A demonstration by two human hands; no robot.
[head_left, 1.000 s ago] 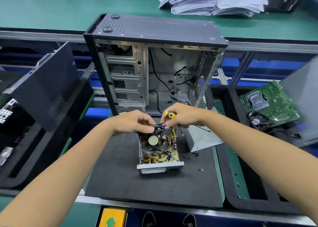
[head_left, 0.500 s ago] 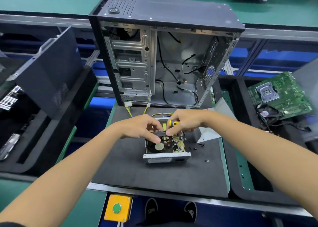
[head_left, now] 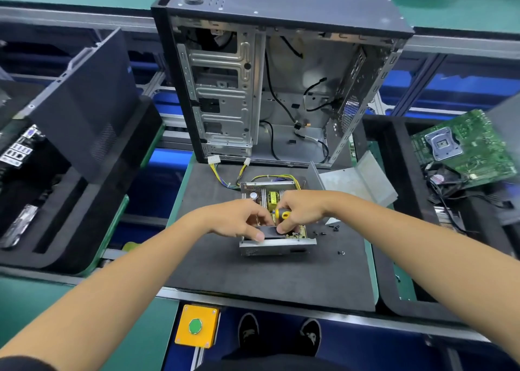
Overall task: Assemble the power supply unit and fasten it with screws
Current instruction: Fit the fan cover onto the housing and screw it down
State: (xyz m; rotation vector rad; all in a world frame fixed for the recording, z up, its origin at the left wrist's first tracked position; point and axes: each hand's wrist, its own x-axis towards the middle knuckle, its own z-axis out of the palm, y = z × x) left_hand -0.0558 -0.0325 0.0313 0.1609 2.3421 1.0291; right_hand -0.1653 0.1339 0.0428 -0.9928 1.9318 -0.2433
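Dark foam worktop: black fan now sits down inside open silver power supply box; left hand pinches it, right hand grips yellow-handled screwdriver, so screws probably come next.

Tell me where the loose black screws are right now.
In the head view the loose black screws lie on the dark foam mat, just right of the open power supply unit, below the right hand.

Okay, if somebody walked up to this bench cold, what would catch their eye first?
Probably the two hands meeting mid-bench over the open power supply unit on the black mat: the right hand grips a yellow-handled screwdriver, the left hand steadies the fan. Behind stands the open computer case; a green motherboard lies far right.
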